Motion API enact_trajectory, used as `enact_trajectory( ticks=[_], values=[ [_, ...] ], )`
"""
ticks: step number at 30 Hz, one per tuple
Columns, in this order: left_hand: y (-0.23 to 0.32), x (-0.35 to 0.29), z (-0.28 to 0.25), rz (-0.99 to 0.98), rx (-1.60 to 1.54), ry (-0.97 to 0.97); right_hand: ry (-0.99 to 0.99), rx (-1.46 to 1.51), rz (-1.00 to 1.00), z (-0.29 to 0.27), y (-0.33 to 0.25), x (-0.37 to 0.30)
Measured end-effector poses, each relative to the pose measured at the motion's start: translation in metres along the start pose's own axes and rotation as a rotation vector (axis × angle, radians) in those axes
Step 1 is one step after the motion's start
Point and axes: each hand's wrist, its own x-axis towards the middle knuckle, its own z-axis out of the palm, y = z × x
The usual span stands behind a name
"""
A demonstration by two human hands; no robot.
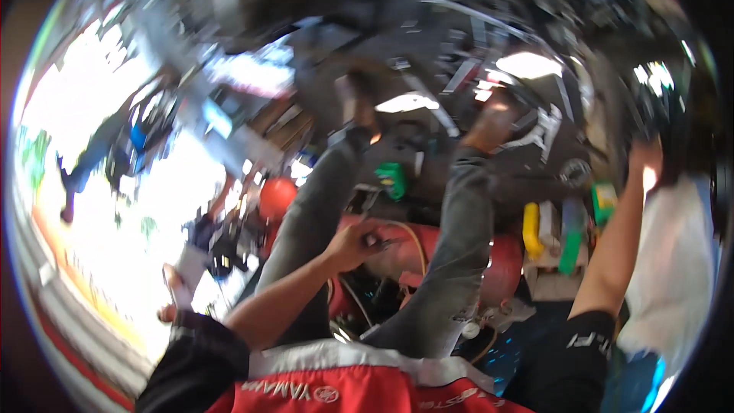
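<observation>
My left hand (353,246) is above the red tank (501,264), between my legs, with its fingers curled closed. A small dark piece (391,243) sticks out beside the fingers, too smeared to name. At the far right, my right arm stretches forward, and my right hand (647,159) reaches to a dark, shadowed area. Its fingers are blurred and partly lost in the dark. A green roll-like object (392,180) lies on the dark floor ahead of the tank.
My bare feet (493,124) rest among scattered metal parts (544,134). Right of the tank stands a caddy (554,284) with a yellow bottle (531,229) and green containers. A white bag (669,260) is beyond my right arm. An orange-red round object (277,199) sits left of my leg.
</observation>
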Motion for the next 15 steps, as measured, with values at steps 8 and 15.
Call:
enact_trajectory(
  ticks=[8, 15],
  values=[
    [-0.066, -0.201, -0.055, 0.27, -0.181, 0.215, -0.473, -0.117, 0.066, -0.185, -0.231, -0.348],
    [-0.188, -0.367, -0.119, 0.438, -0.343, 0.468, -1.377, 0.058, -0.019, -0.399, -0.365, -0.479]
  ],
)
